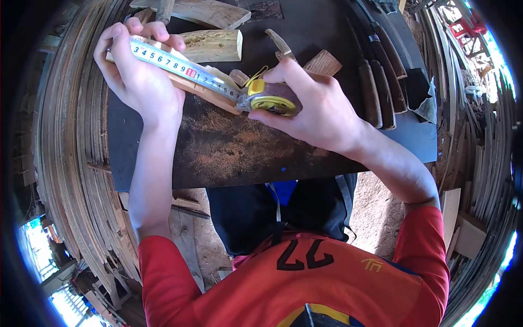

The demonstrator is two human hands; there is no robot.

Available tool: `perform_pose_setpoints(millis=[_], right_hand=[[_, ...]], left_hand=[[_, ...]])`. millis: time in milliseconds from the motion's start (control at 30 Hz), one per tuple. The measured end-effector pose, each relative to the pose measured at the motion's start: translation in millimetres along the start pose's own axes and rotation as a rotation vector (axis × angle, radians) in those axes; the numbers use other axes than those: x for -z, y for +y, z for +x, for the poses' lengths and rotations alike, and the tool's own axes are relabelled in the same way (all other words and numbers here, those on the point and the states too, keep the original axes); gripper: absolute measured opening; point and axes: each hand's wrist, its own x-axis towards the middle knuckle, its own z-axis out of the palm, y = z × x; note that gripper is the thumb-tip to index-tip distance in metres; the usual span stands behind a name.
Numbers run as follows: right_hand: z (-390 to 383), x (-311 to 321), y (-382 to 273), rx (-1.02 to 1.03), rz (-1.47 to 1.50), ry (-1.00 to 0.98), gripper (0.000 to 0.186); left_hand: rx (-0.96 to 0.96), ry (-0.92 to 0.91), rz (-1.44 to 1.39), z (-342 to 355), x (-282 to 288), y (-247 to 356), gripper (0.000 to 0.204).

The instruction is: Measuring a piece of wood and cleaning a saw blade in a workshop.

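My right hand grips a yellow and dark tape measure by its case. Its pale blade runs out to the left along a narrow strip of wood. At the far end of that strip my left hand is closed around the wood and the blade, with the thumb lying along the tape. The blade's tip is hidden by the fingers. Strip and tape are held above the dark table, slanting down from left to right. A small wood offcut lies just beyond the tape case.
Sawdust covers part of the dark table. Several wooden-handled tools lie at the right. Wood blocks and a reddish offcut lie at the back. Long boards are stacked on both sides of the table.
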Motion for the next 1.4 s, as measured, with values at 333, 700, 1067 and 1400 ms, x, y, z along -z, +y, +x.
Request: perform_pose_setpoints(millis=[333,700,1067,1400], right_hand=[[-1,-2,-2,0.057,-0.019,0.068,0.044],[1,-2,-1,0.161,0.088,0.094,0.049],[0,-3,-2,0.206,0.233,0.039,0.054],[3,-2,-6,0.283,0.264,-0.015,0.061]], left_hand=[[0.084,0.204,0.005,27,13,4,0.020],[0.145,0.173,-0.153,38,26,4,0.017],[0.153,0.074,-0.262,50,43,1,0.014],[0.138,0.064,-0.325,51,50,-2,0.014]])
